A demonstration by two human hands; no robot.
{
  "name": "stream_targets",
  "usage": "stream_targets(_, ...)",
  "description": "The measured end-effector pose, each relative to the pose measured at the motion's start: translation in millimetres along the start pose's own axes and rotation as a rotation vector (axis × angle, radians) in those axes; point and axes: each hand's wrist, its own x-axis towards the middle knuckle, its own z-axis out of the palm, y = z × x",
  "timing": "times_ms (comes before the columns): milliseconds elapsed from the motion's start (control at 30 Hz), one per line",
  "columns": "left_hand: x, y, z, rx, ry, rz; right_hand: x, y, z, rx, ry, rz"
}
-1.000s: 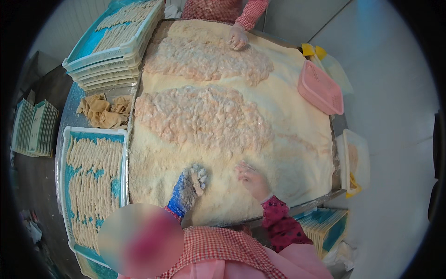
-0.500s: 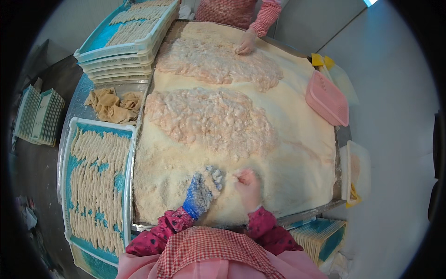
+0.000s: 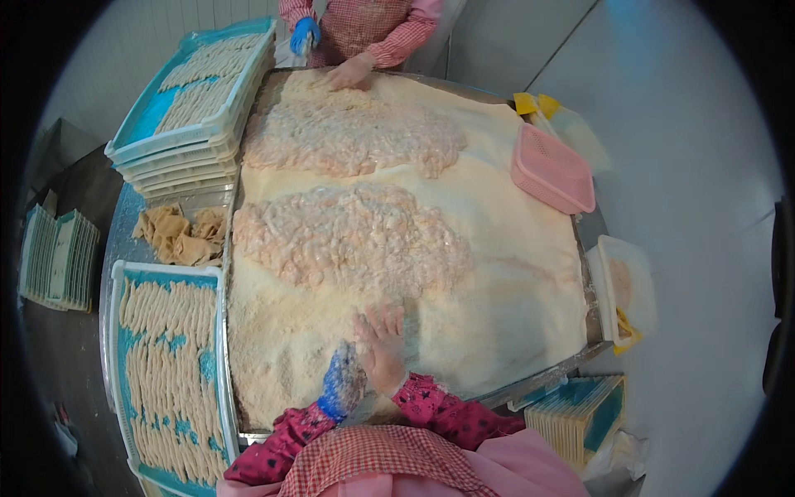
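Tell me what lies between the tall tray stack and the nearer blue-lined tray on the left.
Crumpled tan material, perhaps cloth, lies between them in the head view.

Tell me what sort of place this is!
Probably a food workshop: heaps of raw-looking meat lie on pale powder, rows of strips lie in a tray, and more trays stand stacked.

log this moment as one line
left hand: gloved, crumb-coated | right hand: spread over crumbs | meat: beyond hands | tray: strips in rows
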Motion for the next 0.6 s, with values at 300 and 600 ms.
stream_targets(300, 8.7, -14.6, 35.7, 0.272, -0.136, 0.508, 9.2, -3.5, 1.3, 0.300, 0.003, 0.024)
stream_targets(600, -29.6, 108.5, -28.9, -0.356, -0.214, 0.269, -3.7, 182.2, -28.0, 0.041, 0.045, 0.425)
